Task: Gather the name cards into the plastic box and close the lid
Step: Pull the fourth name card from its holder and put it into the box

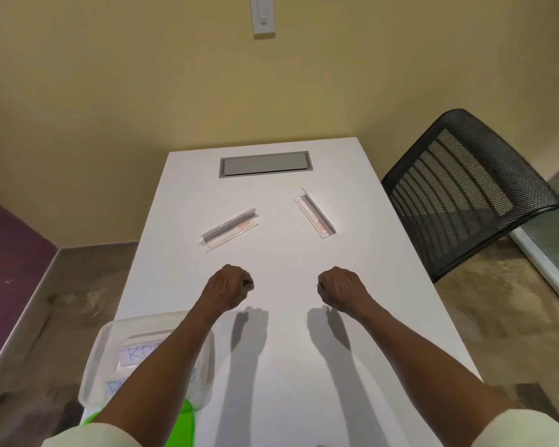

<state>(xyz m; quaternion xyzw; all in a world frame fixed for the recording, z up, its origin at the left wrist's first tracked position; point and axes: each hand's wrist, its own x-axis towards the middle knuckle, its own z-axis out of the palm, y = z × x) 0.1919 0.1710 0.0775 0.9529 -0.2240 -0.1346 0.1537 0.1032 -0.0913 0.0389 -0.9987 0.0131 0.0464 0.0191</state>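
Both hands hover over the white table (271, 366), curled into empty fists. Left hand (228, 285) is nearest the clear acrylic name card (229, 229) lying beyond it, long axis slanting up-right. Second clear card (315, 212) lies beyond the right hand (339, 285), slanting down-right. The translucent plastic box (149, 359), cards inside, sits under the left forearm.

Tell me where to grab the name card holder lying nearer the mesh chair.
Probably pinch the right name card holder across its narrow width near the middle, coming from above with the right hand. It lies flat and slanted on the table, its long edges exposed.
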